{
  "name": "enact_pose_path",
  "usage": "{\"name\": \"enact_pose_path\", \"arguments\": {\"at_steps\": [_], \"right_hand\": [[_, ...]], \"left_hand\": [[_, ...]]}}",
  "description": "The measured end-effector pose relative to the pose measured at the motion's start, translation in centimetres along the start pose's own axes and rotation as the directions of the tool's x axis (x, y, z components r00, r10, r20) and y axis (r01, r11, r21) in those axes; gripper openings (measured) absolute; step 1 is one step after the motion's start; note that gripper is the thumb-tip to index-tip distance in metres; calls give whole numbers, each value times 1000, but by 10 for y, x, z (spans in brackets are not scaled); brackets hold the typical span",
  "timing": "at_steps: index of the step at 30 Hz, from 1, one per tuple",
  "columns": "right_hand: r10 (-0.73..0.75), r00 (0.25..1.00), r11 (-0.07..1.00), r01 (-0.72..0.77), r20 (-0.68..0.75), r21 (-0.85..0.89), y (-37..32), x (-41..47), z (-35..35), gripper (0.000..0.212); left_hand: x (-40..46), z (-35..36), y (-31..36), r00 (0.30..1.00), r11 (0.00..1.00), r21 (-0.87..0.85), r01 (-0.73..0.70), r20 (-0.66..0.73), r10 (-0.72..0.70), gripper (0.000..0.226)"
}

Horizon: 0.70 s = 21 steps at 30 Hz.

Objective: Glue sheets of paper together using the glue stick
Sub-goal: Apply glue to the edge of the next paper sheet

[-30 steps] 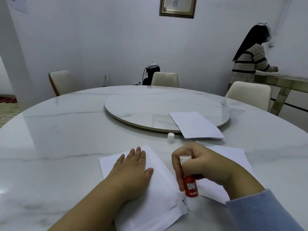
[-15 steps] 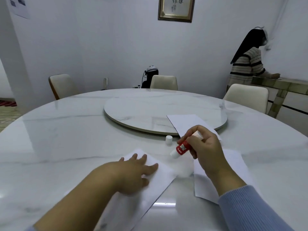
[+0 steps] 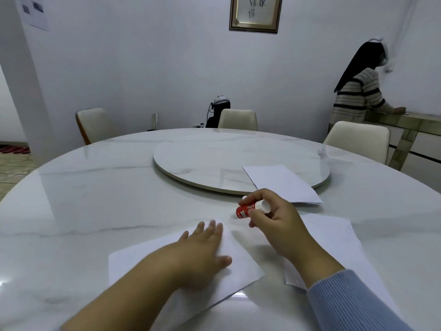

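Note:
My left hand (image 3: pixel 202 249) lies flat, fingers spread, on a white sheet of paper (image 3: pixel 241 261) near the table's front edge. Beyond that sheet, my right hand (image 3: pixel 276 220) grips a red and white glue stick (image 3: pixel 245 210), held nearly level just above the table with its red end to the left. A small white cap (image 3: pixel 243 197) peeks out just behind the fingers. A second sheet (image 3: pixel 334 237) lies under my right forearm. A third sheet (image 3: pixel 281 182) rests half on the turntable's edge.
The round white marble table (image 3: pixel 95 211) has a raised turntable (image 3: pixel 214 158) in its middle. Cream chairs (image 3: pixel 358 139) stand around the far side. A person in a striped top (image 3: pixel 358 96) stands at a sideboard at the back right.
My right hand lifted the glue stick off the near sheet and carried it forward beside the cap, tilting it level. My left hand shifted the sheet under it to the left.

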State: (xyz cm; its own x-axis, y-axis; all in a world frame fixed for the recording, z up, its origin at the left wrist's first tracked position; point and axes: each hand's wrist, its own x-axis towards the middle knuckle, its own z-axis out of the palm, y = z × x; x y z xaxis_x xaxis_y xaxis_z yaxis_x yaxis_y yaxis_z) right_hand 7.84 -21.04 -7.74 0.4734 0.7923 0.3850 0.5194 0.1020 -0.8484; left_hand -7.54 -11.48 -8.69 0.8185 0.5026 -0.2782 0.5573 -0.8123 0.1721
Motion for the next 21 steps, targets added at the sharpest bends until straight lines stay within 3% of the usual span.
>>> {"name": "enact_pose_path", "arguments": {"at_steps": [3, 7, 13, 17, 21], "right_hand": [[18, 992, 998, -10, 122, -62, 4, 1, 5, 20], [44, 978, 996, -26, 204, -90, 7, 0, 17, 22], [18, 973, 990, 14, 230, -138, -6, -3, 11, 16], [5, 971, 997, 14, 238, -77, -17, -6, -1, 14], [49, 890, 997, -74, 453, 37, -25, -12, -7, 13]], "left_hand": [[3, 15, 3, 992, 995, 12, 104, -78, -103, 69], [2, 7, -6, 999, 998, 42, 46, 13, -47, 71], [-1, 9, -7, 999, 999, 37, 34, -14, -33, 69], [0, 9, -8, 999, 998, 38, 46, 8, -46, 70], [0, 6, -10, 999, 999, 45, 31, 39, -33, 73]]}}
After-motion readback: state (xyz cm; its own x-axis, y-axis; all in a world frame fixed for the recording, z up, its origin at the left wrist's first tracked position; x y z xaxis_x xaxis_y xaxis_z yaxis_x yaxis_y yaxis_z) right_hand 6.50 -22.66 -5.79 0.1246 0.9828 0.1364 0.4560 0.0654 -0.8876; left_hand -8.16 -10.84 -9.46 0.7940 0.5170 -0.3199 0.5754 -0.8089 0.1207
